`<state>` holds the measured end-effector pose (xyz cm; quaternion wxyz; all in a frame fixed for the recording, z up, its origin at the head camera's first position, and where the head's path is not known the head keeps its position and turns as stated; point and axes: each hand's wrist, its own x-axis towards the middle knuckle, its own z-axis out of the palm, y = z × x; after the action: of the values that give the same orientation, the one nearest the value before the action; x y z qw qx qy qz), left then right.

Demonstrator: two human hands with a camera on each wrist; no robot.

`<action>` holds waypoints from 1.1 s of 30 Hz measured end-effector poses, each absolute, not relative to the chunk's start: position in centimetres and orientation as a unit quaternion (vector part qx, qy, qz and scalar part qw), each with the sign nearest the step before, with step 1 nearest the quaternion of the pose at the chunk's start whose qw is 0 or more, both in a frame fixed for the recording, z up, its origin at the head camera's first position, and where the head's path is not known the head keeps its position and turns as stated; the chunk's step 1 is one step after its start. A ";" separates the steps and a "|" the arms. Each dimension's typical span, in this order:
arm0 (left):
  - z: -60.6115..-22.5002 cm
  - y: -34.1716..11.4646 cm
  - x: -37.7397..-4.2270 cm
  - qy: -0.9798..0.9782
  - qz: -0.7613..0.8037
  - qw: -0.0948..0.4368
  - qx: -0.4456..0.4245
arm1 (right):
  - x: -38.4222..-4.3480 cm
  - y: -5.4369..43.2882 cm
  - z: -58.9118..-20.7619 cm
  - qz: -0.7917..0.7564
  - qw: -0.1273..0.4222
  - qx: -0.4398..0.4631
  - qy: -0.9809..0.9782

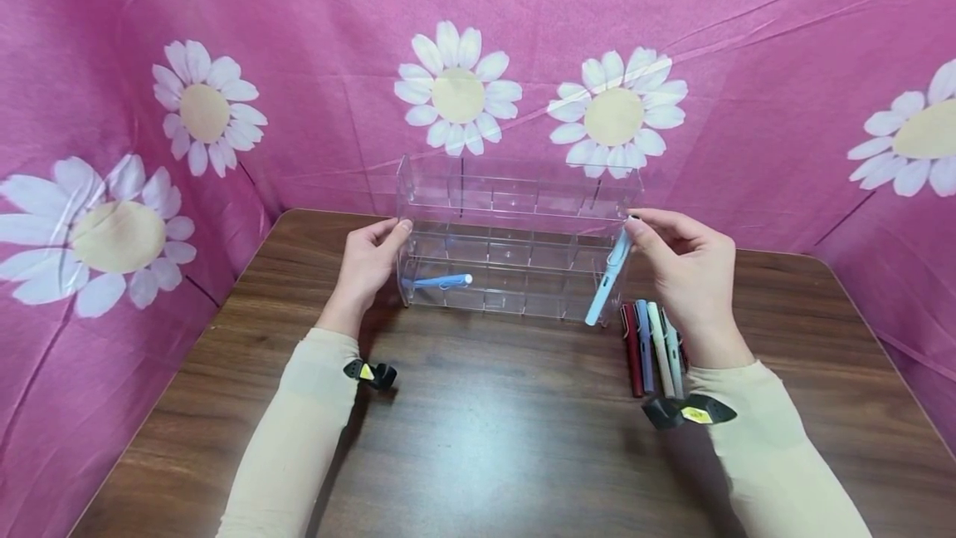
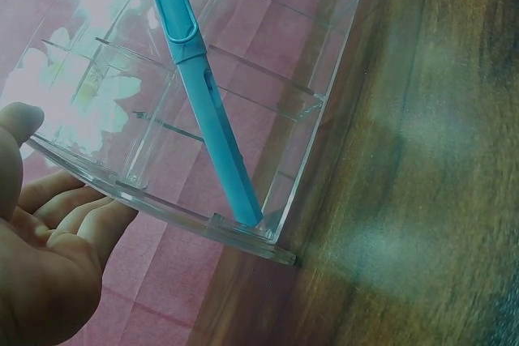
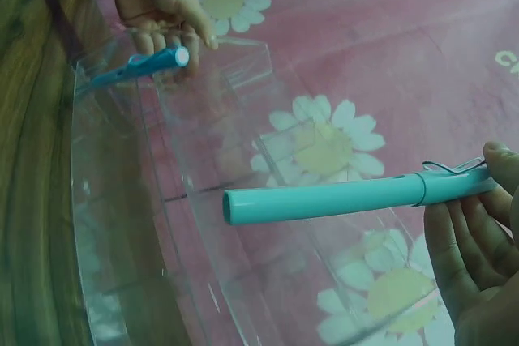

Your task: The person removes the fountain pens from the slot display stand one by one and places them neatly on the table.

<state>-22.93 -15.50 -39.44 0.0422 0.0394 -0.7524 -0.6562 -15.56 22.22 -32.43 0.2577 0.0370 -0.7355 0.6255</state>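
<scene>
A clear plastic tiered rack (image 1: 504, 305) with small compartments stands at the back of the table. My left hand (image 1: 366, 260) grips its left side wall, thumb and fingers on either side of the panel. In the rack's bottom tier, at the left end, a blue pen (image 1: 441, 281) leans with its capped end toward the middle; the left wrist view shows this blue pen (image 2: 215, 127) large. My right hand (image 1: 695, 281) pinches a light blue pen (image 3: 324, 202) by its clip end. That pen slants barrel-down in front of the rack's right end.
On the table to the right of the rack, below my right hand, lie several pens side by side: a dark red pen (image 1: 632, 351), a purple-blue pen (image 1: 646, 351) and pale green ones. A pink flowered cloth (image 1: 336, 148) hangs behind the wooden table (image 1: 463, 438).
</scene>
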 end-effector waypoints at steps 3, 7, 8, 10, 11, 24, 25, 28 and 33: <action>-39.4 -15.5 -23.0 -0.754 -0.655 0.041 0.038 | -15.4 22.9 -32.6 0.624 0.257 0.030 -0.737; -39.3 -15.5 -22.9 -0.754 -0.655 0.039 0.040 | -15.2 23.8 -33.0 0.614 0.252 0.020 -0.748; -39.3 -15.5 -22.9 -0.754 -0.654 0.038 0.040 | -15.2 24.0 -33.2 0.613 0.250 0.017 -0.749; -39.4 -15.6 -22.8 -0.755 -0.653 0.035 0.041 | -15.0 24.3 -33.5 0.616 0.244 0.011 -0.749; -39.4 -15.6 -22.7 -0.755 -0.654 0.032 0.040 | -14.9 24.4 -33.6 0.617 0.241 0.008 -0.749; -39.4 -15.5 -22.7 -0.754 -0.654 0.043 0.031 | -14.1 27.2 -34.6 0.614 0.218 -0.045 -0.758; -39.3 -15.5 -22.7 -0.753 -0.656 0.043 0.031 | -14.1 27.4 -34.7 0.606 0.218 -0.050 -0.764; -39.2 -15.4 -22.7 -0.751 -0.658 0.042 0.032 | -13.9 28.2 -34.9 0.600 0.215 -0.057 -0.769; -39.1 -15.4 -22.6 -0.752 -0.657 0.041 0.031 | -13.6 29.4 -35.5 0.598 0.213 -0.063 -0.770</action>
<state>-22.61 -15.42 -39.09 0.0410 0.0311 -0.7522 -0.6569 -13.62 29.41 -35.49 0.2132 -0.0627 -0.7700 0.5980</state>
